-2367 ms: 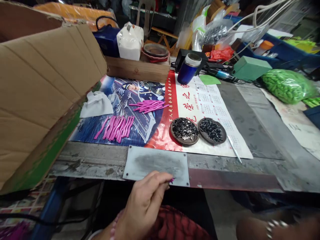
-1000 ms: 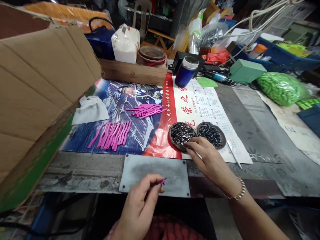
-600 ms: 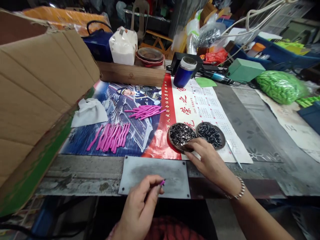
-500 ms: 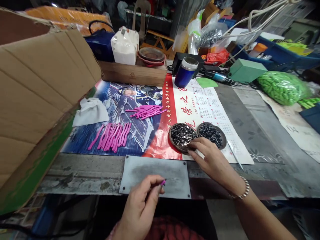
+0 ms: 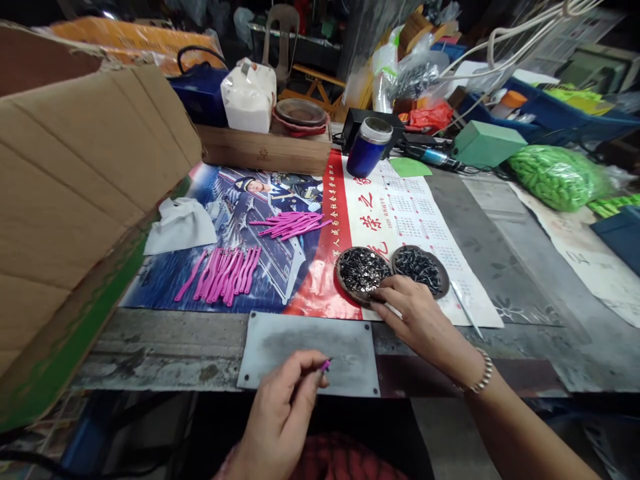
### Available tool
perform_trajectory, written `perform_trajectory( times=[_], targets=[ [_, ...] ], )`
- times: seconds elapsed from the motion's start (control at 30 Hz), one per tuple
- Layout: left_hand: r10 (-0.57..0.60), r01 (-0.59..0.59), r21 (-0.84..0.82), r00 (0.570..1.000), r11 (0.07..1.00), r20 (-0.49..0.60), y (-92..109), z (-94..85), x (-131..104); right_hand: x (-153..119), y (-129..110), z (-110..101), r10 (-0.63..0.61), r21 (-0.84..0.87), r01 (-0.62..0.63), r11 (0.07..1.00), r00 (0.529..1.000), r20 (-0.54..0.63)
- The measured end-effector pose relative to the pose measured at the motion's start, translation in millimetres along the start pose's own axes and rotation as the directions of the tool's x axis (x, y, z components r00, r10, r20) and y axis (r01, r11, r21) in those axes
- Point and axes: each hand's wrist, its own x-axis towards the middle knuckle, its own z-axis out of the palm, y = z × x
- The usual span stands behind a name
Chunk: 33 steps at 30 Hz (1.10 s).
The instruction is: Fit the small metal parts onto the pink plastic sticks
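My left hand (image 5: 287,407) is closed, thumb against fingers, on a magenta strip (image 5: 326,365); only its small end shows past the fingertips, and the rest is hidden. Beneath that end lies a grey metal plate (image 5: 305,343) with a screw at each corner. At the near edge of a round dish (image 5: 345,292) of small shiny metal parts (image 5: 364,272), my right hand (image 5: 417,320) has thumb and forefinger close together. Whatever is between those fingertips is too small to make out. A second dish (image 5: 443,283), behind the right hand, holds dark pin-like pieces (image 5: 416,267).
Two groups of magenta strips (image 5: 227,275) lie on the poster, near a white cloth (image 5: 180,225). A cardboard box (image 5: 95,167) stands at the left. Right of the dishes is a thin white tool (image 5: 466,308). Farther back stand a blue cup (image 5: 367,152) and a wooden box (image 5: 265,150).
The view has shifted slightly. My right fingers stay at the near edge of the dish of shiny parts, and my left hand keeps its grip on the magenta strip.
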Motion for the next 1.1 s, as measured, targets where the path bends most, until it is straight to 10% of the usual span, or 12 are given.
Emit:
perform_trajectory(
  times=[0.63, 1.1],
  targets=[
    [-0.053, 0.053, -0.086, 0.999, 0.995, 0.001, -4, -0.4, 0, 18, 4, -9, -0.044, 0.126, 0.035, 0.991, 0.997, 0.069],
    [-0.31, 0.251, -0.579, 0.951, 0.776, -0.003, 9, 16.6, -4, -31, -108, 20, 0.071, 0.635, 0.187, 0.75, 0.931, -0.358]
  ],
)
